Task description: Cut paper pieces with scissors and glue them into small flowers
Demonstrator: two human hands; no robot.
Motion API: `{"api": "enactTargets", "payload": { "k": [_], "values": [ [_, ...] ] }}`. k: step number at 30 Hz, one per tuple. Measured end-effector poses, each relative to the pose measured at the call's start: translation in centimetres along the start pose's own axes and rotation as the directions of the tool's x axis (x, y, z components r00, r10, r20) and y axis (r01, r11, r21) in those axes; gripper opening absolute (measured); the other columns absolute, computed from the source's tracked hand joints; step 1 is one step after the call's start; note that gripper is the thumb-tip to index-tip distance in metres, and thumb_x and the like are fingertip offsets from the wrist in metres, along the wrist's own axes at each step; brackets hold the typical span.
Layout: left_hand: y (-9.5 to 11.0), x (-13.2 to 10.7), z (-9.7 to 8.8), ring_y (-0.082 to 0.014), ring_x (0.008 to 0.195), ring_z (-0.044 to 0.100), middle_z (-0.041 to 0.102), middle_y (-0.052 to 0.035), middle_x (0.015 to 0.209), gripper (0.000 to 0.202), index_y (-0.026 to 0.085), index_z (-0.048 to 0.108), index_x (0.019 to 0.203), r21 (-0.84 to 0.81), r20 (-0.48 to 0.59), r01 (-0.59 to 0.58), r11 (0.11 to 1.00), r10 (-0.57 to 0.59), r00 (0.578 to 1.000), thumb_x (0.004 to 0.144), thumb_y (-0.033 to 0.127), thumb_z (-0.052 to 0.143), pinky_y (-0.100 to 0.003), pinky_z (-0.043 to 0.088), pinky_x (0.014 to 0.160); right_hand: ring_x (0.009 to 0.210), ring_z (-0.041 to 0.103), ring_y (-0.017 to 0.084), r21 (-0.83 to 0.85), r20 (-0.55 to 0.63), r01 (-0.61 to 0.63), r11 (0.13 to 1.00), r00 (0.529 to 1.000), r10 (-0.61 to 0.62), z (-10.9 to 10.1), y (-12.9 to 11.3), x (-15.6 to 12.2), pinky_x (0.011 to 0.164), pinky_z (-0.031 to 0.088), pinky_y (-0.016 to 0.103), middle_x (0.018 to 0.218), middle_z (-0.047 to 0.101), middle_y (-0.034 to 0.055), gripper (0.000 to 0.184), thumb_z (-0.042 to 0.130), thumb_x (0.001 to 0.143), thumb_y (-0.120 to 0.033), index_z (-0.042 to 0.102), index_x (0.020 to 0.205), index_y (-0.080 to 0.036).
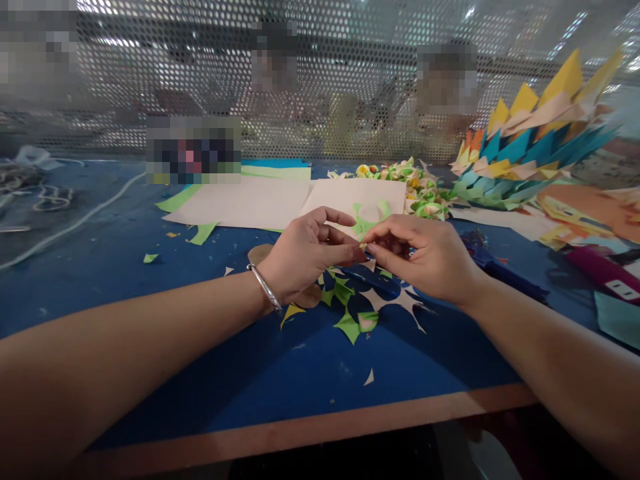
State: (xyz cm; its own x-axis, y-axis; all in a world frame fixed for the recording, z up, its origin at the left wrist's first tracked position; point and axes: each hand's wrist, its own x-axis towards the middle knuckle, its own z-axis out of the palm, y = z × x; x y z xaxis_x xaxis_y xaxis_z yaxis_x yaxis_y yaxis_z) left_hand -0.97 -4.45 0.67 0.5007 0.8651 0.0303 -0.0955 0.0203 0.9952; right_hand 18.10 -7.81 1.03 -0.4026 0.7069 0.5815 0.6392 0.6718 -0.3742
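Observation:
My left hand [320, 250], with a silver bangle at its wrist, meets my right hand [425, 257] over the middle of the table. The fingertips of both pinch a small pale yellow piece [363, 247], perhaps paper; most of it is hidden by the fingers. Below the hands lie green paper scraps [349, 327] and a pale pink paper offcut [395, 300] with curved cut edges. Partly under the hands is a blue tool [373, 280], its kind hidden. A brown rounded piece [260, 253] shows beside my left wrist.
Pale paper sheets [240, 200] lie behind the hands, beside a heap of small paper flowers [425, 190]. A layered folded-paper piece [535, 147] stands at the back right. A purple object [600, 273] is at right, a white cord [80, 220] at left. Perforated metal [350, 67] closes the back.

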Motion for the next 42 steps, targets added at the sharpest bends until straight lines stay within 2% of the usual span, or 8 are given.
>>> {"api": "enactTargets", "payload": {
  "k": [14,20,24,27,29,34,39,42],
  "values": [
    [0.1,0.1,-0.1,-0.0155,0.07,0.069,0.067,-0.0011,0.078,0.038,0.017,0.052,0.103,0.078,-0.01,0.033,0.996,-0.032,0.999,0.071,0.011,0.072,-0.032,0.054,0.069,0.055,0.05,0.009,0.005,0.021,-0.021,1.0,1.0,0.021,0.1,0.1,-0.1,0.052,0.04,0.024,0.069,0.06,0.0,0.008,0.059,0.087,-0.018,0.067,0.085,-0.017],
    [0.3,0.6,-1.0,-0.0145,0.073,0.064,0.068,-0.0059,0.092,0.027,0.017,0.058,0.095,0.313,-0.117,-0.122,0.942,0.166,0.979,0.071,0.011,0.066,-0.029,0.051,0.066,0.054,0.049,0.009,0.036,0.117,-0.073,0.997,0.991,0.069,0.2,0.6,-0.1,0.048,0.037,0.022,0.071,0.061,0.0007,0.009,0.059,0.086,-0.02,0.067,0.086,-0.016],
    [1.9,0.5,-1.4,-0.0131,0.071,0.061,0.068,-0.0027,0.077,0.01,0.016,0.065,0.08,0.505,0.074,-0.198,0.84,0.186,0.98,0.071,0.014,0.065,-0.025,0.047,0.065,0.056,0.05,0.009,-0.008,0.237,-0.101,0.995,0.966,0.1,0.2,1.1,0.1,0.052,0.038,0.023,0.074,0.063,0.0017,0.012,0.06,0.083,-0.02,0.07,0.089,-0.015],
    [3.1,-0.1,-1.4,-0.0115,0.061,0.059,0.068,0.0009,0.069,0.008,0.018,0.069,0.075,0.635,0.302,-0.23,0.738,0.037,0.953,0.068,0.015,0.066,-0.022,0.044,0.058,0.058,0.051,0.01,-0.038,0.269,-0.11,0.993,0.956,0.116,0.1,1.3,0.1,0.054,0.038,0.023,0.074,0.064,0.0021,0.014,0.061,0.083,-0.021,0.071,0.09,-0.015],
    [3.4,-0.4,-1.4,-0.0116,0.056,0.057,0.067,0.0009,0.066,0.011,0.019,0.071,0.078,0.708,0.372,-0.236,0.665,-0.068,0.926,0.068,0.017,0.066,-0.021,0.04,0.053,0.058,0.051,0.009,-0.034,0.263,-0.119,0.992,0.957,0.124,0.0,1.3,0.1,0.055,0.039,0.023,0.075,0.064,0.0022,0.014,0.061,0.083,-0.021,0.071,0.091,-0.015],
    [2.6,-0.7,-1.6,-0.012,0.056,0.059,0.069,-0.0016,0.074,0.012,0.02,0.072,0.078,0.783,0.382,-0.27,0.561,-0.091,0.92,0.068,0.018,0.066,-0.021,0.036,0.049,0.057,0.05,0.009,-0.007,0.251,-0.104,0.995,0.963,0.103,-0.2,1.6,0.0,0.055,0.039,0.023,0.074,0.064,0.0015,0.014,0.06,0.086,-0.023,0.07,0.091,-0.015],
    [2.5,-0.6,-1.6,-0.0109,0.045,0.055,0.065,0.0001,0.059,0.013,0.019,0.071,0.075,0.776,0.342,-0.227,0.589,-0.09,0.935,0.072,0.016,0.058,-0.022,0.038,0.049,0.058,0.052,0.01,0.005,0.24,-0.09,0.996,0.967,0.087,-0.3,1.6,-0.1,0.055,0.039,0.024,0.075,0.066,0.0023,0.014,0.06,0.088,-0.025,0.07,0.089,-0.016],
    [2.9,-0.6,-1.4,-0.0106,0.049,0.056,0.066,0.0015,0.061,0.01,0.019,0.069,0.074,0.751,0.276,-0.222,0.621,0.009,0.961,0.071,0.016,0.06,-0.022,0.039,0.051,0.058,0.054,0.01,0.022,0.214,-0.092,0.996,0.973,0.085,-0.4,1.2,0.0,0.055,0.039,0.024,0.074,0.065,0.0019,0.013,0.06,0.088,-0.025,0.069,0.087,-0.016]
  ]
}}
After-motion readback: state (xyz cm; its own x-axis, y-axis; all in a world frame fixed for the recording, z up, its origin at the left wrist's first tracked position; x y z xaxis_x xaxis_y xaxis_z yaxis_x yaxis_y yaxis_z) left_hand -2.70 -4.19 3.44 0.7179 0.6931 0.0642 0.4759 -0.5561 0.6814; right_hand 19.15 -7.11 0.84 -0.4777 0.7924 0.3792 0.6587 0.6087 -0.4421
